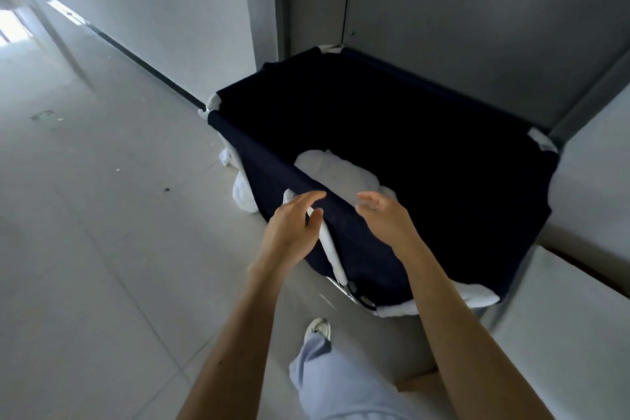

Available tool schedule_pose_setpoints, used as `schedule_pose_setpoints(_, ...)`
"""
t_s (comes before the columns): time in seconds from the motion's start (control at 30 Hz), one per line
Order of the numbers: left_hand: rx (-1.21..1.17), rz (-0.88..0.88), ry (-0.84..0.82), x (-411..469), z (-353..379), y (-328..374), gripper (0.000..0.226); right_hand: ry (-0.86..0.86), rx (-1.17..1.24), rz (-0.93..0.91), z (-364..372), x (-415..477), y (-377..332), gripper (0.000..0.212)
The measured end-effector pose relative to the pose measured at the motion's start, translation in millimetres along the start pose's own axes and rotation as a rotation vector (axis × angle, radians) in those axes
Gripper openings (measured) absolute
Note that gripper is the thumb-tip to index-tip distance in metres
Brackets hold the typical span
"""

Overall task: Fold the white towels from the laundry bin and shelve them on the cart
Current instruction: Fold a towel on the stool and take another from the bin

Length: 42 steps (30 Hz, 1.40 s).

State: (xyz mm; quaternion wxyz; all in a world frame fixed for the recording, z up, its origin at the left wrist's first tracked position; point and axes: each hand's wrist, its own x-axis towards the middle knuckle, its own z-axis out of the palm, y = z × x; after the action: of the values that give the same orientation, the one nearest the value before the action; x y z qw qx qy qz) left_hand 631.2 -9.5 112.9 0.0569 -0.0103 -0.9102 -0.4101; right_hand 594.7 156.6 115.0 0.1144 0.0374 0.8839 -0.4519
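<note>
A dark navy fabric laundry bin (426, 160) stands on the floor against a grey door. White towels (335, 174) lie bunched at its near left inside corner. My left hand (295, 225) hovers over the bin's near corner post, fingers spread and relaxed, holding nothing. My right hand (383, 215) reaches over the near rim toward the towels, fingers loosely bent, also holding nothing. No cart is in view.
More white cloth (243, 194) lies on the tiled floor outside the bin's left side, and some (474, 297) pokes out under its near right corner. A white ledge (579, 283) runs along the right. A wall and corridor floor (102, 215) stretch to the left.
</note>
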Motion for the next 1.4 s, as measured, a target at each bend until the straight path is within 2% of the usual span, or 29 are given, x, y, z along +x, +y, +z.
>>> schedule_pose_setpoints(0.43, 0.164, -0.255, -0.091, 224.9, 11.1, -54.2, 0.033, -0.081, -0.118, 0.149, -0.8, 238.0, -14.6, 0.030)
schedule_pose_setpoints(0.77, 0.149, -0.379, -0.277, 344.5, 48.1, -118.7, 0.040, -0.217, -0.172, 0.305, 9.8, 360.3, 27.0, 0.035)
schedule_pose_setpoints(0.93, 0.147, -0.468, -0.388, 408.4, 80.9, -169.3, 0.042, -0.295, -0.301, 0.333, 26.5, 423.0, 52.2, 0.039)
schedule_pose_setpoints(1.1, 0.146, -0.569, -0.543, 459.7, 117.2, -232.2, 0.044, -0.449, -0.441, 0.409, 60.3, 483.4, 89.5, 0.041)
schedule_pose_setpoints(1.3, 0.123, -0.646, -0.575, 515.2, 156.8, -314.7, 0.046, -0.523, -0.494, 0.401, 119.0, 563.6, 125.1, 0.042)
schedule_pose_setpoints(1.4, 0.144, -0.652, -0.622, 522.7, 182.9, -355.5, 0.044, -0.609, -0.437, 0.420, 152.5, 583.2, 147.7, 0.045)
